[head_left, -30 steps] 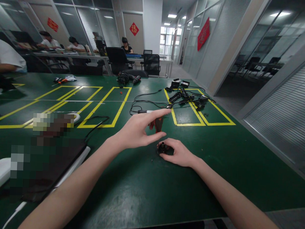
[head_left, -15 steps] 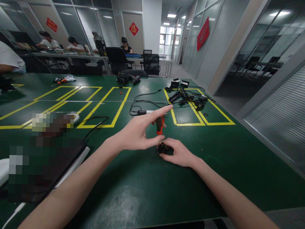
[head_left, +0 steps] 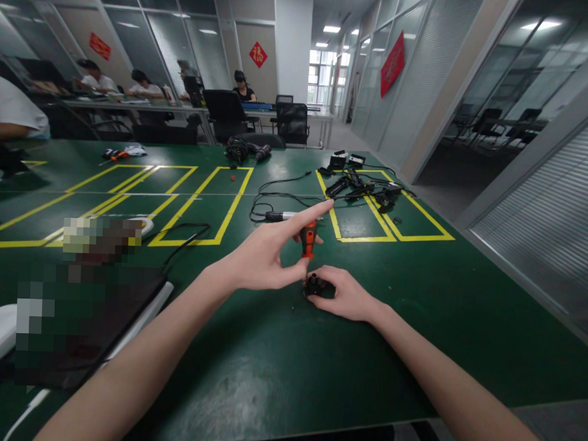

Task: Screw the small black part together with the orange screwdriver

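Note:
My left hand (head_left: 261, 255) holds an orange and black screwdriver (head_left: 309, 239) upright over the table, its thumb at the lower orange collar and its index finger stretched out past the top. Other fingertips show behind the handle. Just below, my right hand (head_left: 347, 294) grips a small black plastic part (head_left: 315, 285) against the table, with a round post sticking up from it. The screwdriver's tip is close to this part; I cannot tell whether they touch. A tiny dark piece (head_left: 293, 308), perhaps a screw, lies left of the part.
Beyond my hands lie a corded tool with a silver and black body (head_left: 277, 216) and a pile of black parts and cables (head_left: 355, 186). Left is a dark flat case (head_left: 141, 299), partly pixelated. Yellow tape (head_left: 365, 240) marks the green table (head_left: 279, 374). People sit farther back.
My left thumb has shifted slightly left and up, onto the screwdriver's lower end. The screwdriver's handle has turned a little. My right hand and the black part have stayed put.

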Demonstrator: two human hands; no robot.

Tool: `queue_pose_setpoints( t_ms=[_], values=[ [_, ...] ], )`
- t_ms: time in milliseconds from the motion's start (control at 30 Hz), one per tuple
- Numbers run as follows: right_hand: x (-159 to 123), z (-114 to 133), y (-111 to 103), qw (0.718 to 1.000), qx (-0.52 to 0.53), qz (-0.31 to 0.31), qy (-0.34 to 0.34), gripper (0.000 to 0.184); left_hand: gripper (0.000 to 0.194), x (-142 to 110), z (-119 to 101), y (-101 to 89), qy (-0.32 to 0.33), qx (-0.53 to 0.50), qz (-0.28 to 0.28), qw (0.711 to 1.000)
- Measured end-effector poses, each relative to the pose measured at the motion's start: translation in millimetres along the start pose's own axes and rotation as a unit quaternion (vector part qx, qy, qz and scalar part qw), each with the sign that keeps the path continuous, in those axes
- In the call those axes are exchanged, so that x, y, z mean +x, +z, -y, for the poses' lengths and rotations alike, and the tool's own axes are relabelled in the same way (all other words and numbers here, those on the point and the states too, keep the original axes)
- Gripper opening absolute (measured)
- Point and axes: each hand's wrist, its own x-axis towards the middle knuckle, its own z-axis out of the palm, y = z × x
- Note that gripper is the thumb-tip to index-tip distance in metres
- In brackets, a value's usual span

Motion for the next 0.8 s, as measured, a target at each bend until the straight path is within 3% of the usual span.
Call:
queue_pose_setpoints(
  t_ms=[167,367,567,800],
  values=[
    [-0.3,-0.2,0.4,1.0,0.009,0.003,0.015,0.026,0.077,-0.3,3.4,0.2,-0.01,0.037,-0.014,0.999],
    [-0.8,-0.1,0.2,1.0,-0.008,0.0,0.004,0.025,0.085,-1.1,2.3,0.8,-0.005,0.0,-0.001,1.0],
    [-1.2,-0.6,0.2,1.0,0.003,0.001,0.009,0.026,0.074,-0.8,2.2,1.5,-0.017,0.002,-0.021,1.0],
    [-0.7,0.3,0.3,1.0,-0.001,0.002,0.003,0.023,0.076,-0.2,3.2,0.9,0.01,-0.005,-0.024,1.0]
  ],
)
